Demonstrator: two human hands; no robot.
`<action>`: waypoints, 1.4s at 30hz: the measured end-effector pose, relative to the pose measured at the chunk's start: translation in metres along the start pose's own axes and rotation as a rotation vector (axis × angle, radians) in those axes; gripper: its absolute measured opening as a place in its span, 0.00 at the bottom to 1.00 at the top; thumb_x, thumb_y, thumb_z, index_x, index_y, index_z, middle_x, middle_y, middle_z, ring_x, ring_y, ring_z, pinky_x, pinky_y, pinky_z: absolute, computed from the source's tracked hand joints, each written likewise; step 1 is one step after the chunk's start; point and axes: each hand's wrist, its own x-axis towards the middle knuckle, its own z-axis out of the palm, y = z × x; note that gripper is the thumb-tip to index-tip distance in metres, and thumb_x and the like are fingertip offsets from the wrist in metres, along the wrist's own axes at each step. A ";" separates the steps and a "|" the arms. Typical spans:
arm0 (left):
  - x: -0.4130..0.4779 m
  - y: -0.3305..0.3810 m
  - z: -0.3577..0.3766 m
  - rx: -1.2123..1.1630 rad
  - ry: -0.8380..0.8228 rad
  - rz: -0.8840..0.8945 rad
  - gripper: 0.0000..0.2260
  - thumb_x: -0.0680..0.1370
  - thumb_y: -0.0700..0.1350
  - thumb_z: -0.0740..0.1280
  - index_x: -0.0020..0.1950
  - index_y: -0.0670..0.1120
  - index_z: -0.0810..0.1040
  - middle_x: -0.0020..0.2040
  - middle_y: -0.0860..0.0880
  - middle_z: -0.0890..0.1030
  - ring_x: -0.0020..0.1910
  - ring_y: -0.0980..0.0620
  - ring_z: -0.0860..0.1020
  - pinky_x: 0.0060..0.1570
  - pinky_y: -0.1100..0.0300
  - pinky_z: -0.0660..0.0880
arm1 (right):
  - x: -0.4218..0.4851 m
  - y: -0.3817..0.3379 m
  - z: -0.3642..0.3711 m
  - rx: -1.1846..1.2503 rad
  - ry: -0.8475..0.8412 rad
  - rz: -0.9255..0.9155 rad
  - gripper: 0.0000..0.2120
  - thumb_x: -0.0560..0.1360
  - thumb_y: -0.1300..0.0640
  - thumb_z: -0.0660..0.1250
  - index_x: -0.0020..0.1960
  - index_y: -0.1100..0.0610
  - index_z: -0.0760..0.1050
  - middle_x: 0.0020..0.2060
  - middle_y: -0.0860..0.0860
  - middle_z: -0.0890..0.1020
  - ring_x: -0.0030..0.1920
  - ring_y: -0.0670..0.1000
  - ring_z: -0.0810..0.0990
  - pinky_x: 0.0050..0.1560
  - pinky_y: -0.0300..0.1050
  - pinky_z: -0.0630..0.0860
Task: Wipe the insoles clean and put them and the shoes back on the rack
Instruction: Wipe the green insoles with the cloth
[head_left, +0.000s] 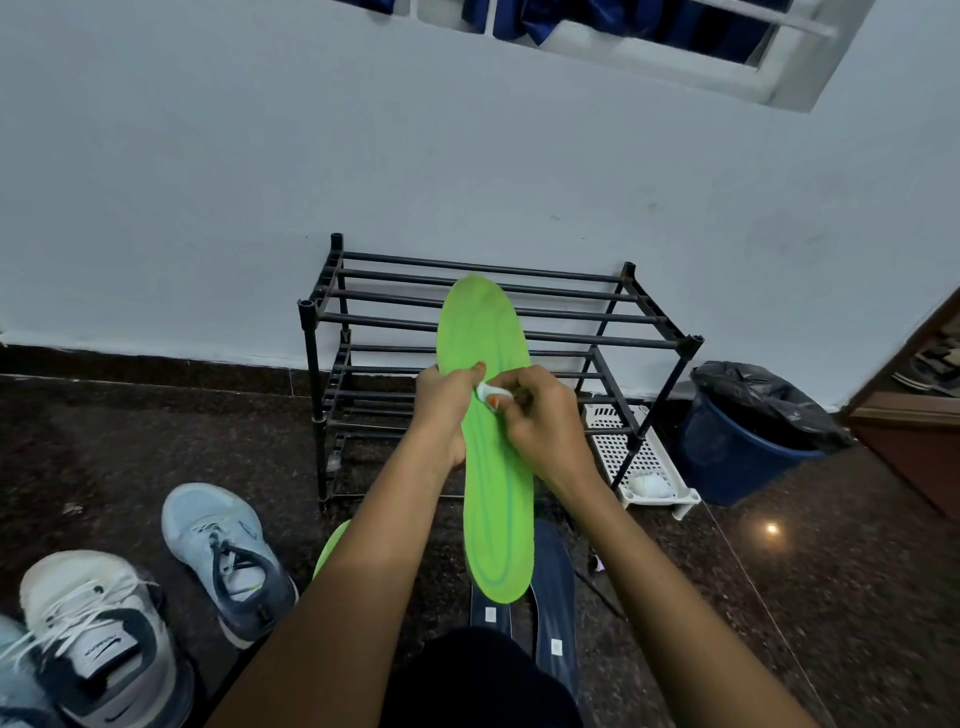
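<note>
Head view: the green insole (493, 467) is held lengthwise in the air, in front of the black shoe rack (571, 312). The left hand (441, 410) grips its left edge. The right hand (540, 421) pinches a small white wipe (485, 391) against its upper surface. Two sneakers (223, 551) stand on the floor at left.

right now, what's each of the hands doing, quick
Left hand: closed on the green insole, gripping its side edge.
Right hand: closed on a small white wipe, pressing it against the insole.
</note>
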 end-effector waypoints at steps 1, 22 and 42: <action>0.000 -0.001 0.001 0.014 0.018 0.015 0.05 0.77 0.35 0.64 0.52 0.39 0.75 0.44 0.43 0.79 0.36 0.48 0.77 0.33 0.60 0.73 | -0.002 0.000 0.001 -0.041 0.025 -0.016 0.05 0.73 0.63 0.67 0.48 0.62 0.78 0.43 0.54 0.78 0.40 0.46 0.72 0.38 0.34 0.67; -0.003 -0.012 0.013 0.044 0.077 0.169 0.09 0.75 0.31 0.64 0.54 0.37 0.78 0.44 0.43 0.80 0.41 0.47 0.78 0.40 0.59 0.76 | 0.014 0.008 0.009 -0.050 0.229 0.015 0.08 0.75 0.65 0.62 0.50 0.67 0.78 0.40 0.54 0.72 0.42 0.50 0.69 0.39 0.35 0.59; 0.004 -0.022 0.016 0.081 0.100 0.173 0.07 0.74 0.31 0.66 0.47 0.42 0.78 0.46 0.41 0.81 0.45 0.42 0.80 0.49 0.48 0.78 | 0.032 0.007 0.004 -0.010 0.257 0.119 0.08 0.76 0.65 0.62 0.46 0.68 0.79 0.44 0.62 0.77 0.42 0.54 0.73 0.38 0.37 0.61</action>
